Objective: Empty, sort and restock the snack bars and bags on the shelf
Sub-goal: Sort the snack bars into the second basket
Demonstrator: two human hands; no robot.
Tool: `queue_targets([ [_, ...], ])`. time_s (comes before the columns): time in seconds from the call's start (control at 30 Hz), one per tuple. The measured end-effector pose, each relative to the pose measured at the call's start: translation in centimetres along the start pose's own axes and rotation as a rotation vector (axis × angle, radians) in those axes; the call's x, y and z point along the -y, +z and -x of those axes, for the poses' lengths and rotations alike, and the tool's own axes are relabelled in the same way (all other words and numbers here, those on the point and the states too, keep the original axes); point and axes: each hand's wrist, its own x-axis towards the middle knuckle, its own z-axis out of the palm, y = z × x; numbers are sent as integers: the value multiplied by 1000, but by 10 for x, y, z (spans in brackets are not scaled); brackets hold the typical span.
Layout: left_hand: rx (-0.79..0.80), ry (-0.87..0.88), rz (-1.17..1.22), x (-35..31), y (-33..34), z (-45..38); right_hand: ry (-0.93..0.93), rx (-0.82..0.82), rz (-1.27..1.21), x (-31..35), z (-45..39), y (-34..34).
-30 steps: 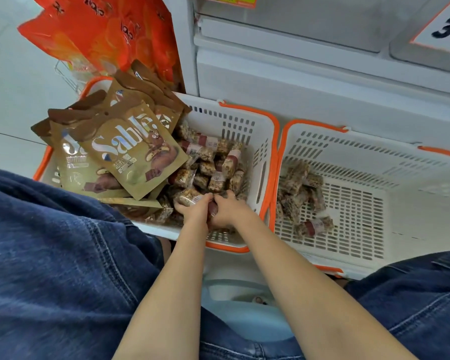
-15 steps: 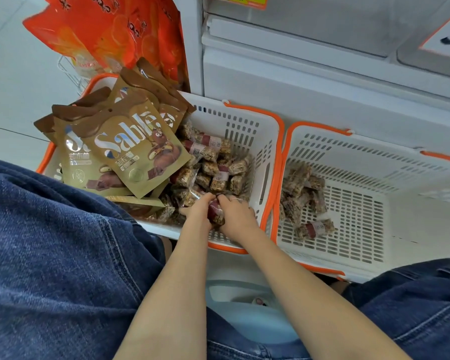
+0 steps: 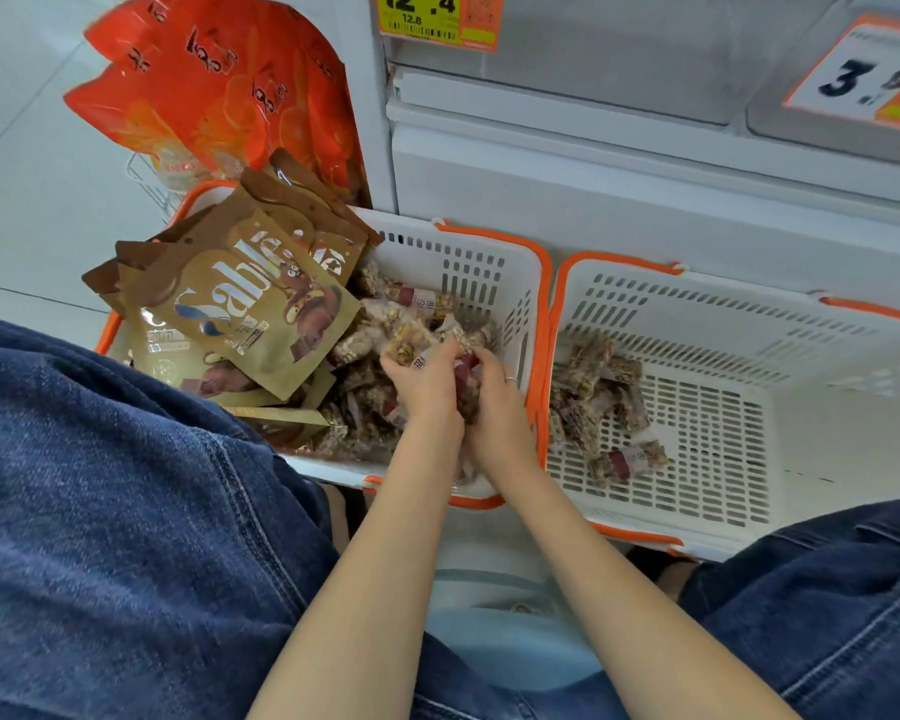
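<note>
Lifting since a second ago, left hand [image 3: 427,379] and right hand [image 3: 494,402] clutch snack bars [image 3: 417,335] above left basket [image 3: 489,262]; right basket [image 3: 749,314] beside, floor mostly bare.

Right basket [image 3: 697,304]: far right side cut by frame edge.
Bars in hands [image 3: 411,337]: motion-blurred; count unreadable.
Left hand [image 3: 424,379] / right hand [image 3: 494,402]: fingertips buried among bars.
Brown bags [image 3: 250,304]: lower ones covered by top bag.
Price tag [image 3: 863,75]: right edge cropped, blurred.
</note>
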Motion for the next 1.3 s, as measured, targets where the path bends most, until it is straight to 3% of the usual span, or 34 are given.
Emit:
queue_targets([
  [0.2, 257, 322, -165, -14, 36, 30, -48, -270, -228, 5, -2, -35],
  [0.43, 631, 307, -521, 27, 63, 48, 160, -578, -414, -36, 26, -53],
  [0.53, 804, 356, -792, 52, 60, 52, 277, -629, -479, -60, 32, -52],
  [0.63, 869, 611, -1135, 71, 51, 52, 392, -624, -492, -84, 31, -57],
  [0.7, 833, 750, -1176, 73, 44, 51, 432, -576, -430, -95, 29, -61],
  [0.83, 521, 868, -1004, 55, 34, 41, 391, -567, -304, -95, 23, -70],
  [0.93, 365, 839, -933, 33, 26, 19, 259, -563, -255, -79, 11, -70],
  [1.0, 322, 727, -952, 21, 16, -3, 127, -512, -215, -60, -1, -67],
  [1.07, 266, 625, -1076, 10, -1, -26, -3, -389, -153, -40, -13, -63],
  [1.2, 240, 506, -1563, 0, -41, -63, -146, -4, -32, -12, -42, -42],
  [1.3, 252, 525, -1642, 2, -56, -73, -156, 231, 142, -10, -66, -17],
])
